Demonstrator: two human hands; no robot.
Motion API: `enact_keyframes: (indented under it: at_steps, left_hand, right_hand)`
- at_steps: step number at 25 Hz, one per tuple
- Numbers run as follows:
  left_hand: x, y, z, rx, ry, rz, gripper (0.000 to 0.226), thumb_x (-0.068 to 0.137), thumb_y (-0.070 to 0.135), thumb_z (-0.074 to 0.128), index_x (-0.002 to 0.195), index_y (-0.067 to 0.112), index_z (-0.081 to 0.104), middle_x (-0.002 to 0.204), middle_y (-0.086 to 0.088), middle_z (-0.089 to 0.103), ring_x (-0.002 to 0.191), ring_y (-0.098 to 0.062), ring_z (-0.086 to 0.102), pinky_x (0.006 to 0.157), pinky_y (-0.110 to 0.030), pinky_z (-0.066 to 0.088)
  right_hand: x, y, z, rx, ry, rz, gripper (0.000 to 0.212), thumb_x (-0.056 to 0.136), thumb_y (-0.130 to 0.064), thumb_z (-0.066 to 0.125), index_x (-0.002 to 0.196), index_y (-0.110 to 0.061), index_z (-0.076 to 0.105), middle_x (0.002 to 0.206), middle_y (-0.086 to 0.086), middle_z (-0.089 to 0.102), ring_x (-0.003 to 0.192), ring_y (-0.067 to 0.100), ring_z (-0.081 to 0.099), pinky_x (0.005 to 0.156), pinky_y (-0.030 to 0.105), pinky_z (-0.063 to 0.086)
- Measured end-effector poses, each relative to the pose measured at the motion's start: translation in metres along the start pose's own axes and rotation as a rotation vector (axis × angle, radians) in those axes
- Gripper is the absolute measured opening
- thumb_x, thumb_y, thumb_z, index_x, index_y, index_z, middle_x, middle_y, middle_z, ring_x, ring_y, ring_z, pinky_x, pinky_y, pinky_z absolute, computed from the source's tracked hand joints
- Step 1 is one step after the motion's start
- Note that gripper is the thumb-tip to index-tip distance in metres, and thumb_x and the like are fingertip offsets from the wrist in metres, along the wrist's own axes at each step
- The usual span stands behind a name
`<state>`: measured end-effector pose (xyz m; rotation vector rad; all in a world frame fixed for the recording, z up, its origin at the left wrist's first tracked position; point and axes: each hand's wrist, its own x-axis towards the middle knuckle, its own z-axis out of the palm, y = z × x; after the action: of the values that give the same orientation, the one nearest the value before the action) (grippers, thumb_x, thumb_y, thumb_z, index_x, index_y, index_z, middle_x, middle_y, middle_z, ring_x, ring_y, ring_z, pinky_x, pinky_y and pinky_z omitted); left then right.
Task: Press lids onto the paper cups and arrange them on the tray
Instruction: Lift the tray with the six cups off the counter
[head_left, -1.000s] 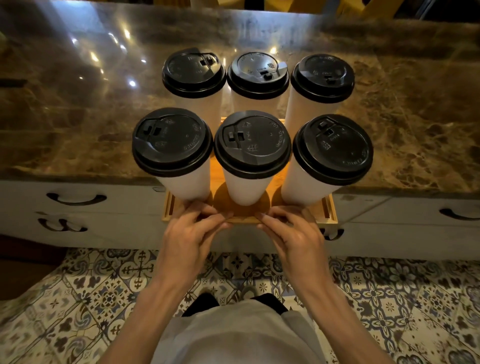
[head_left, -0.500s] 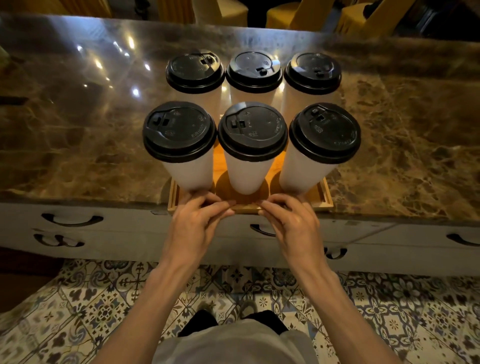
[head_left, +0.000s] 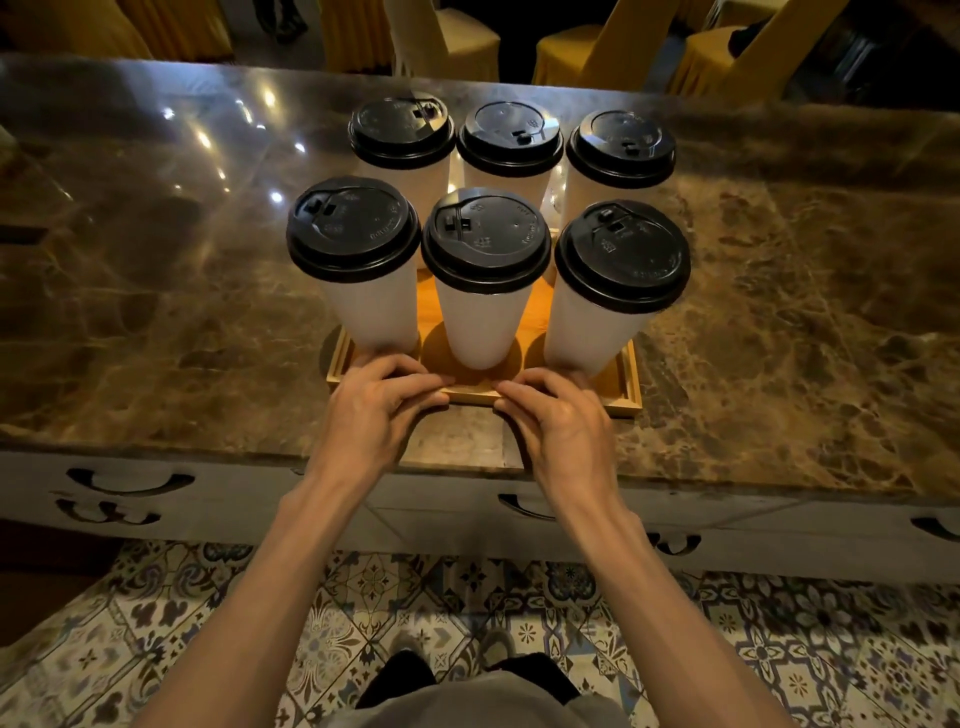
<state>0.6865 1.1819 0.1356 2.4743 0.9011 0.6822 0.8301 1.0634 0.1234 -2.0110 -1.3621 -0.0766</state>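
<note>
Several white paper cups with black lids stand upright on a wooden tray (head_left: 630, 385), in two rows of three. The near row has a left cup (head_left: 353, 231), a middle cup (head_left: 485, 241) and a right cup (head_left: 622, 257). Behind them is the far row (head_left: 510, 137). Every lid sits flat on its cup. My left hand (head_left: 379, 410) and my right hand (head_left: 561, 418) grip the tray's near rim side by side, fingers curled over its edge. The tray rests fully on the marble counter (head_left: 156, 312), a little back from the front edge.
The brown marble counter stretches wide to both sides of the tray. White drawers with dark handles (head_left: 130, 483) run below its front edge. Yellow-covered chairs (head_left: 587, 47) stand beyond the far side. Patterned floor tiles (head_left: 779, 649) lie beneath me.
The tray with the cups has slid away from me, from overhanging the counter's front edge to resting fully on the marble. Both hands stayed on its near rim.
</note>
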Motion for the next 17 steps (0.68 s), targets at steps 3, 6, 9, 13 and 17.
enact_keyframes:
  at_steps: [3, 6, 9, 13, 17]
  left_hand:
    - [0.013, -0.004, 0.002, 0.006, -0.025, -0.015, 0.016, 0.082, 0.015, 0.071, 0.096, 0.01, 0.076, 0.099, -0.01, 0.068, 0.096, -0.033, 0.057, 0.077, -0.038, 0.045]
    - [0.018, -0.01, 0.004, 0.004, -0.005, 0.004, 0.016, 0.081, 0.014, 0.072, 0.097, 0.011, 0.076, 0.099, -0.009, 0.068, 0.093, -0.033, 0.059, 0.075, -0.04, 0.047]
    - [0.018, -0.015, 0.009, 0.023, 0.016, 0.061, 0.016, 0.079, 0.012, 0.074, 0.095, 0.011, 0.076, 0.095, -0.009, 0.068, 0.088, -0.032, 0.061, 0.073, -0.034, 0.043]
    - [0.02, -0.023, 0.013, 0.028, 0.028, 0.064, 0.018, 0.079, 0.013, 0.074, 0.097, 0.013, 0.076, 0.097, -0.007, 0.068, 0.089, -0.032, 0.06, 0.073, -0.033, 0.042]
    - [0.018, -0.02, 0.015, 0.036, 0.021, 0.09, 0.018, 0.078, 0.012, 0.075, 0.096, 0.012, 0.076, 0.096, -0.009, 0.068, 0.086, -0.032, 0.061, 0.071, -0.032, 0.04]
  right_hand:
    - [0.013, 0.004, 0.004, -0.003, -0.027, 0.014, 0.015, 0.091, -0.014, 0.068, 0.101, -0.009, 0.078, 0.1, 0.009, 0.072, 0.084, 0.033, 0.064, 0.068, 0.038, 0.049]
    - [0.017, 0.008, 0.007, -0.022, 0.019, 0.005, 0.013, 0.088, -0.013, 0.071, 0.099, -0.009, 0.078, 0.097, 0.009, 0.073, 0.08, 0.033, 0.064, 0.066, 0.037, 0.05]
    - [0.016, 0.01, 0.009, -0.038, 0.086, -0.006, 0.012, 0.085, -0.011, 0.075, 0.096, -0.009, 0.079, 0.095, 0.009, 0.073, 0.079, 0.033, 0.065, 0.065, 0.037, 0.053]
    - [0.014, 0.009, 0.013, -0.051, 0.099, -0.013, 0.014, 0.083, -0.012, 0.077, 0.097, -0.011, 0.078, 0.096, 0.008, 0.073, 0.08, 0.031, 0.064, 0.066, 0.037, 0.054]
    - [0.016, 0.008, 0.013, -0.036, 0.066, 0.007, 0.016, 0.084, -0.013, 0.076, 0.099, -0.009, 0.078, 0.098, 0.009, 0.073, 0.085, 0.032, 0.065, 0.07, 0.039, 0.053]
